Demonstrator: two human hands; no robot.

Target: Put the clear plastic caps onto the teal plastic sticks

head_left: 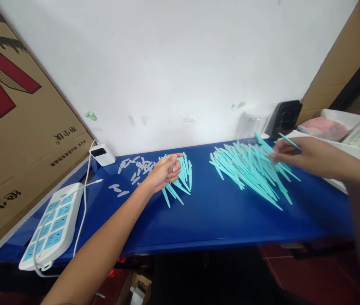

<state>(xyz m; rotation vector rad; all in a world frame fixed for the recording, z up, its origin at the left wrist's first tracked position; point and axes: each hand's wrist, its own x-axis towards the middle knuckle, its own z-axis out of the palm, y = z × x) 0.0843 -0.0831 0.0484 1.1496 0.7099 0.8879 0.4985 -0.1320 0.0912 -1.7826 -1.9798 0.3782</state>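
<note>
My left hand (166,173) is closed over the left part of the table, its fingers curled in; whatever they hold is hidden. Behind and beneath it lies a smaller bunch of slim turquoise plastic sticks (185,174). To its left, small whitish translucent strips (142,166) are scattered, partly covered by that hand. My right hand (289,151), slightly blurred, pinches one slim turquoise stick (289,140) that pokes up past the fingers. It hovers at the right edge of a big heap of similar tapered sticks (249,165), several with paler ends.
The blue table (199,228) runs along a white wall. A white power strip (54,224) with a cable and a small white device (102,155) stand at left beside a cardboard box (40,148). At back right are a clear container (254,122), a black object (286,118) and a white tray (345,112).
</note>
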